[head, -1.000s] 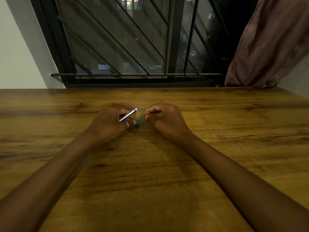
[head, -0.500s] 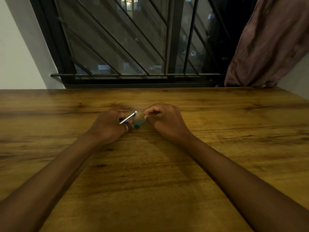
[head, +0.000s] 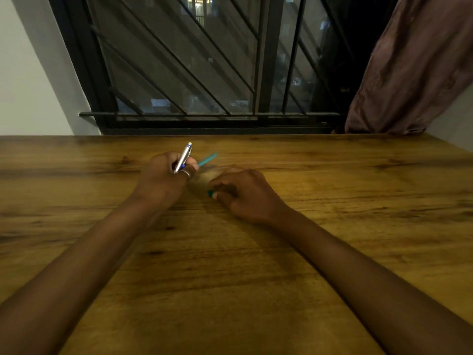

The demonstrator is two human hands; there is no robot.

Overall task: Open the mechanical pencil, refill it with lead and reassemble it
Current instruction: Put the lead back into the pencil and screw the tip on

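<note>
My left hand (head: 163,179) is closed around a silver mechanical pencil (head: 183,157) with blue trim, its white-tipped end pointing up and away. A thin teal tube (head: 206,160), probably the lead case, sticks out to the right from the same hand's fingers. My right hand (head: 245,194) rests on the wooden table (head: 332,201) just to the right, fingers curled over a small teal piece (head: 210,193), likely the case's cap. A blurred translucent shape lies between the two hands; I cannot tell what it is.
The table's far edge meets a dark barred window (head: 204,73). A brownish curtain (head: 409,67) hangs at the back right, touching the table's far corner. A white wall (head: 25,73) is at the back left.
The left hand has tilted the pencil more upright and lifted the teal tube away from the right hand. The right hand has dropped nearer to me, holding a small teal piece.
</note>
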